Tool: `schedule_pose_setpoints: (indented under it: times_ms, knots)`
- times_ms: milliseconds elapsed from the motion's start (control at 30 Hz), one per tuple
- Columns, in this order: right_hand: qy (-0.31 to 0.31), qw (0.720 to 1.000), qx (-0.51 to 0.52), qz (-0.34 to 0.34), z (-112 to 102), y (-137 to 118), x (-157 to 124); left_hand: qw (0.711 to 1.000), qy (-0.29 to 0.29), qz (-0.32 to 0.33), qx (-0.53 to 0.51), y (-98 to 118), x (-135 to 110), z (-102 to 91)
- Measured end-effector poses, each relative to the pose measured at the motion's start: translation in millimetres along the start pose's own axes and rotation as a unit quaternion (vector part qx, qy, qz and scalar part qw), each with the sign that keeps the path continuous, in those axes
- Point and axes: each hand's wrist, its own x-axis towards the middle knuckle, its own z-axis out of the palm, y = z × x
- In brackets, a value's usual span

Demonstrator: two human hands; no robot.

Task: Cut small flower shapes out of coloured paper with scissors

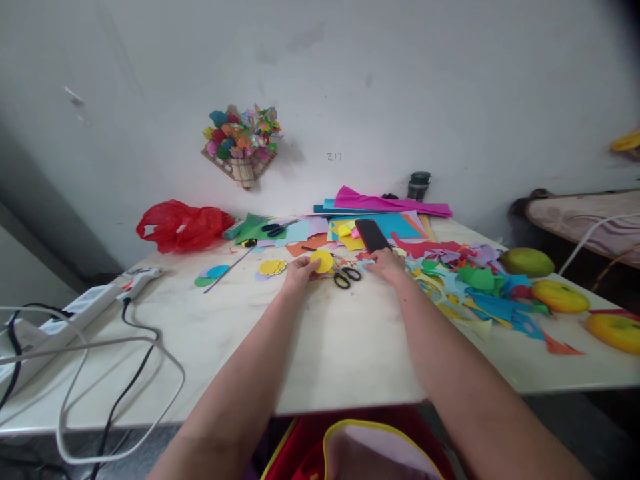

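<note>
Between the thumb and fingers of my left hand (300,271) is a flat yellow paper circle (321,262), held just above the table. My right hand (387,265) rests by the lower end of a dark phone (372,236), thumb and fingers apart, close to small pale-blue paper scraps. Black-handled scissors (347,276) lie between my hands, their blades partly covered by scraps. To the left sits a stack of scalloped yellow paper shapes (273,267). Farther left are blue and green paper discs (218,272).
Paper offcuts (483,283) cover the right side, beside mango-like fruits (560,296). Coloured sheets (390,225) and a second pair of scissors (279,228) lie at the back. A red plastic bag (183,225) stands back left; a power strip (83,310) with loose cables is front left.
</note>
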Motion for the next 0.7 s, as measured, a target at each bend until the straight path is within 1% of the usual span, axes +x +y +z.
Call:
schedule_pose_setpoints:
  times_ms: [133,233,333,400,433,467,500,533,600,633,667,700]
  knots:
    - [-0.011,0.999,0.033,0.016,-2.9,-2.0,-1.3,1.000,-0.003,0.001,-0.009,-0.7,-0.2,-0.6]
    - [-0.001,0.997,0.068,0.033,-3.4,-1.7,0.0,1.000,-0.005,0.003,-0.004,-2.5,1.3,-2.2]
    - [0.041,0.991,0.119,0.052,-3.7,0.2,3.2,1.000,-0.004,0.005,0.008,-4.6,3.9,-3.9]
    - [0.080,0.976,0.196,0.057,-3.9,1.1,5.5,1.000,-0.006,0.005,0.009,-5.2,4.9,-4.3]
    - [0.098,0.960,0.255,0.053,-3.7,1.0,6.3,1.000,-0.010,0.002,0.009,-5.2,5.1,-4.3]
    - [0.108,0.938,0.326,0.044,-3.3,0.3,6.7,1.000,-0.015,-0.002,0.010,-4.9,5.0,-4.1]
    - [0.107,0.909,0.402,0.033,-2.6,-1.1,6.6,1.000,-0.020,-0.004,0.012,-4.6,4.6,-3.8]
    - [0.096,0.873,0.477,0.022,-1.6,-3.2,6.1,1.000,-0.026,-0.006,0.016,-4.1,4.1,-3.3]
    - [0.040,0.803,0.594,0.008,0.9,-10.0,3.6,0.999,-0.038,-0.008,0.025,-3.1,2.7,-2.3]
    - [0.011,0.780,0.625,0.007,2.3,-14.4,1.6,0.999,-0.041,-0.009,0.030,-2.7,2.1,-1.8]
    - [-0.015,0.765,0.643,0.004,3.7,-19.3,-0.9,0.998,-0.044,-0.010,0.034,-2.4,1.5,-1.4]
    - [-0.035,0.756,0.653,-0.006,5.0,-24.6,-3.8,0.998,-0.049,-0.012,0.036,-2.3,1.0,-1.0]
